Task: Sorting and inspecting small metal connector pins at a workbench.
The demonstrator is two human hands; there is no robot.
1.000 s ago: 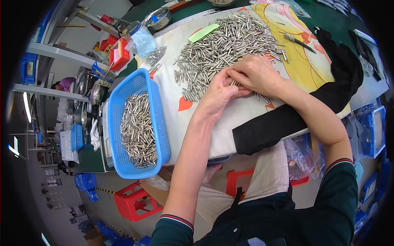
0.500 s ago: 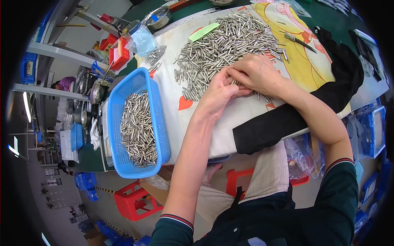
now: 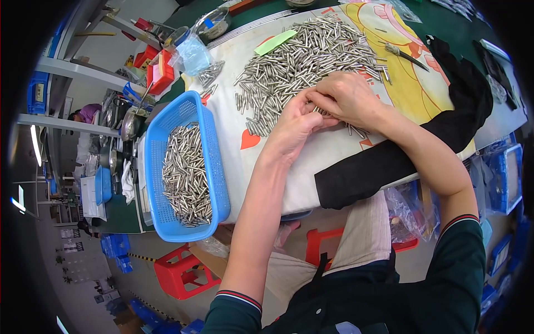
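Note:
My left hand (image 3: pixel 296 123) and my right hand (image 3: pixel 347 100) meet at the near edge of a wide pile of short, shiny metal pins (image 3: pixel 311 53). Both are closed, with fingertips pressed together around a few metal pins (image 3: pixel 319 111) that show between them. How many pins each hand has is hidden by the fingers. A few loose pins lie under and beside my right hand. The pile rests on a printed white and yellow cloth (image 3: pixel 295 189). To the left stands a blue perforated basket (image 3: pixel 218 161), partly filled with similar pins.
A black sleeve-like cloth (image 3: pixel 367 172) lies along the near right edge of the table. On the pile sits a green paper slip (image 3: pixel 276 42). A brush (image 3: pixel 406 57) lies at the far right. Red bins (image 3: pixel 161 73) stand beyond the basket, and a red stool (image 3: pixel 183 273) is below.
Both hands stay together at the same spot, with only slight shifts of the fingers and wrists. The pile and the basket look the same.

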